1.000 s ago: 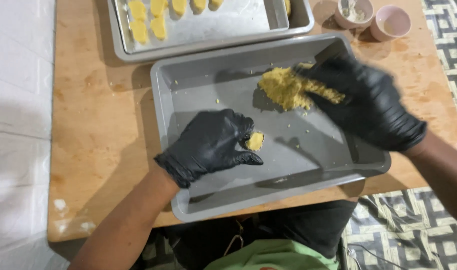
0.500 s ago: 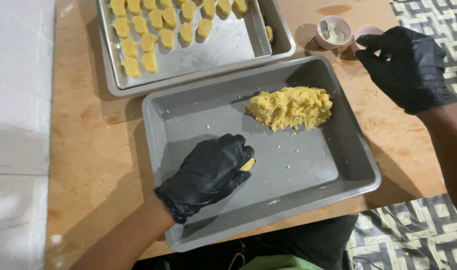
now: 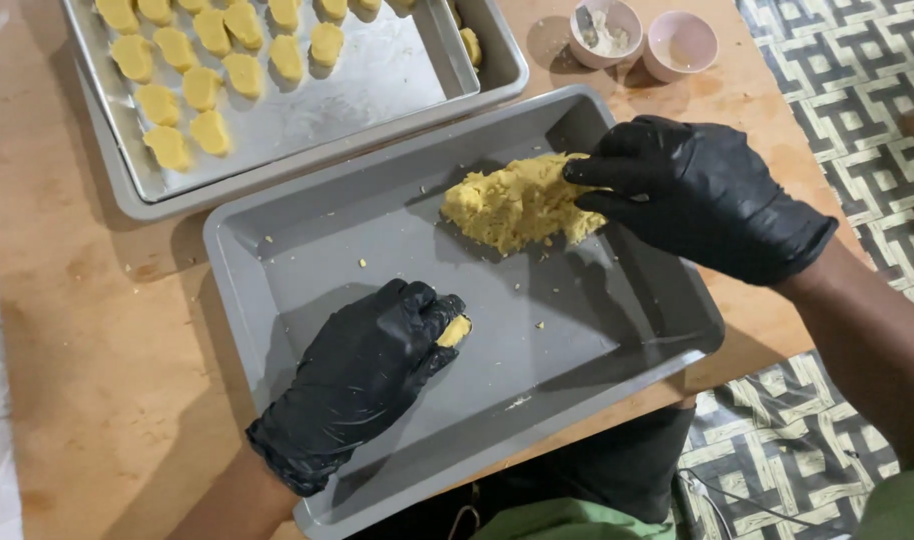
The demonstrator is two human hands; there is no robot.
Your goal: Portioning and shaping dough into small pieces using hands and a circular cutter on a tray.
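Observation:
Both my hands wear black gloves. My left hand (image 3: 362, 375) rests in a grey metal tray (image 3: 277, 270) and is closed around a small piece of yellow dough (image 3: 455, 331), which peeks out at the fingertips. My right hand (image 3: 692, 190) lies on the right side of a yellow dough lump (image 3: 512, 205) at the tray's far end, fingertips pressed into it. Crumbs lie scattered on the tray floor.
A second metal tray (image 3: 377, 85) behind holds several shaped yellow dough pieces (image 3: 212, 75) in rows. Two small pink bowls (image 3: 642, 38) stand at the back right of the wooden board (image 3: 97, 330). A patterned mat (image 3: 847, 90) covers the floor to the right.
My right hand left the dough lump, went up toward the pink bowls, and has come back down onto the lump. My left hand stayed in the tray with its small piece.

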